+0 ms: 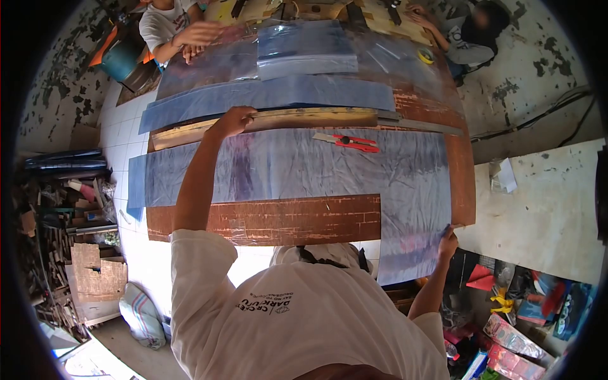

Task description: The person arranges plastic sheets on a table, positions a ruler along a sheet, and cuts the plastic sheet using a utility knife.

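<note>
A bluish translucent plastic sheet (304, 168) lies wrinkled across the brown table; its right part hangs over the near edge. My right hand (448, 242) pinches this sheet at its lower right edge. On the far side of the sheet is a long wooden bar (304, 119), and my left hand (234, 120) is closed over its left half. A metal ruler (421, 125) extends right from the bar's end. The red utility knife (354, 143) rests on the sheet, touched by neither hand. Another blue plastic strip (278, 94) lies beyond the bar.
A stack of folded plastic sheets (307, 50) and a yellow tape roll (425, 57) are farther back. One person (168, 28) is at the far left, another (472, 38) at the far right. A pale board (538, 209) stands right; scrap wood (98, 272) lies left.
</note>
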A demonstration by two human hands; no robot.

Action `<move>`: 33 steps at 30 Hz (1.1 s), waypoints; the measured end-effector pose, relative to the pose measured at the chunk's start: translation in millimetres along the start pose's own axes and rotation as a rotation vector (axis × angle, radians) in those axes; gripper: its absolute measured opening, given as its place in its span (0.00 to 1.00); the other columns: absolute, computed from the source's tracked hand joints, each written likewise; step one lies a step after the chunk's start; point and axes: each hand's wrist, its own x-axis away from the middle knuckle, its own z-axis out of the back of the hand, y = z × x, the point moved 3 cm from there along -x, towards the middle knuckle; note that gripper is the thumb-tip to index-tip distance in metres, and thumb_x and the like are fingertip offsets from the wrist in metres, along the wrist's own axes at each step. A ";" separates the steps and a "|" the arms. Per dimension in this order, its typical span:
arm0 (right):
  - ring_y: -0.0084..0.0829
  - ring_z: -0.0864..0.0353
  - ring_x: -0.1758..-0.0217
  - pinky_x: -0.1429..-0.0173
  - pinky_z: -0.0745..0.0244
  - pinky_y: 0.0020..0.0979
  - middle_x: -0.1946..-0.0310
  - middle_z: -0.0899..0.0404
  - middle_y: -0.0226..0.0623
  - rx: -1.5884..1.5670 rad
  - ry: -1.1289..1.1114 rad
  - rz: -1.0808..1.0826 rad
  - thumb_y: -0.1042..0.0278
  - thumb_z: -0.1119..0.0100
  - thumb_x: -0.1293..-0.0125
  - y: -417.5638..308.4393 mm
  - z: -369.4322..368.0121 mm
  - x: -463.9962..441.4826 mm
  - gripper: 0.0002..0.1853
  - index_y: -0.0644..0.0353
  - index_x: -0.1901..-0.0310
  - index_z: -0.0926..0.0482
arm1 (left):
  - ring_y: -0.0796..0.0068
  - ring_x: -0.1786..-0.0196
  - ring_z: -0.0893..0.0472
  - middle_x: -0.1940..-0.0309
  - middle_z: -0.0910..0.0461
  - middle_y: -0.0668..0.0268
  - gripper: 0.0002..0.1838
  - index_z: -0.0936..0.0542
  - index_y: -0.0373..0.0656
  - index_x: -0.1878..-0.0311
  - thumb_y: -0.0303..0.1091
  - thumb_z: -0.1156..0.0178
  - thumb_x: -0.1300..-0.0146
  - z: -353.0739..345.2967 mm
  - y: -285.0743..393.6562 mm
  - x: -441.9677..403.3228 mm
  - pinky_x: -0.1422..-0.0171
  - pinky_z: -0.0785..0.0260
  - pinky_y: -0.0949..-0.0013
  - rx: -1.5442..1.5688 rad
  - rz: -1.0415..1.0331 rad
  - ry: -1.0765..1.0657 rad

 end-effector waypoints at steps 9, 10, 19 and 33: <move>0.69 0.21 0.49 0.47 0.27 0.58 0.58 0.18 0.69 -0.017 0.005 -0.008 0.31 0.66 0.23 -5.0 1.5 2.6 0.42 0.69 0.51 0.15 | 0.51 0.52 0.19 0.58 0.21 0.57 0.19 0.17 0.45 0.42 0.29 0.35 0.38 -3.4 21.2 15.7 0.45 0.26 0.53 -0.280 -0.091 0.187; 0.69 0.21 0.49 0.47 0.27 0.58 0.58 0.18 0.69 -0.017 0.006 -0.009 0.31 0.66 0.23 -6.4 2.3 3.2 0.42 0.69 0.51 0.15 | 0.52 0.52 0.19 0.57 0.20 0.58 0.19 0.17 0.47 0.42 0.30 0.35 0.37 -4.6 22.5 17.0 0.45 0.25 0.53 -0.305 -0.081 0.215; 0.67 0.19 0.51 0.46 0.25 0.59 0.60 0.16 0.64 -0.002 0.056 0.003 0.31 0.67 0.24 -9.7 2.7 5.6 0.40 0.61 0.51 0.13 | 0.53 0.44 0.18 0.45 0.17 0.61 0.18 0.16 0.52 0.41 0.32 0.38 0.35 -25.3 14.7 25.6 0.40 0.25 0.54 -0.412 0.100 0.264; 0.66 0.18 0.51 0.46 0.24 0.58 0.61 0.16 0.62 -0.044 -0.010 -0.052 0.33 0.65 0.24 -10.3 2.8 4.9 0.37 0.59 0.52 0.12 | 0.51 0.37 0.22 0.39 0.21 0.58 0.24 0.20 0.46 0.38 0.33 0.34 0.39 -120.2 224.3 6.3 0.32 0.29 0.53 -0.200 -0.322 0.361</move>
